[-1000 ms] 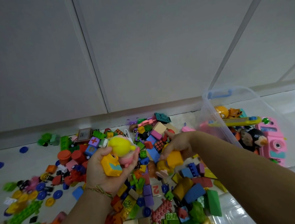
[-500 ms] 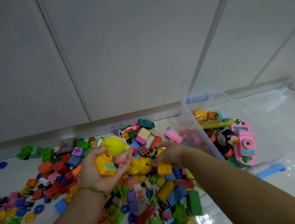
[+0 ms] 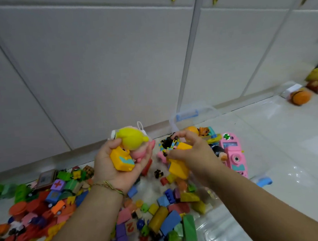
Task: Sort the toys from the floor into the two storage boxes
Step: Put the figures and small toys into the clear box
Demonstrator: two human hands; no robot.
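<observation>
My left hand [image 3: 111, 166] is raised above the toy pile, gripping a yellow block toy [image 3: 122, 161] and a pink doll with yellow hair [image 3: 135, 143]. My right hand [image 3: 194, 151] holds a yellow figure toy [image 3: 178, 167] together with a small blue-and-black chain piece [image 3: 171, 145], lifted beside the clear storage box [image 3: 188, 111]. That box holds a pink toy camera [image 3: 234, 153], a black bird toy [image 3: 218, 151] and other toys. Many coloured blocks [image 3: 166, 218] lie on the floor below my arms.
White cabinet doors [image 3: 115, 67] stand right behind the pile. More blocks and discs [image 3: 39, 204] spread to the left. A blue box latch [image 3: 264, 181] lies at the right. Another clear container with orange and yellow toys [image 3: 299, 96] sits at the far right on glossy tiles.
Both hands have risen off the pile. My right hand lifted the yellow figure and chain piece toward the box. The view swung up and right.
</observation>
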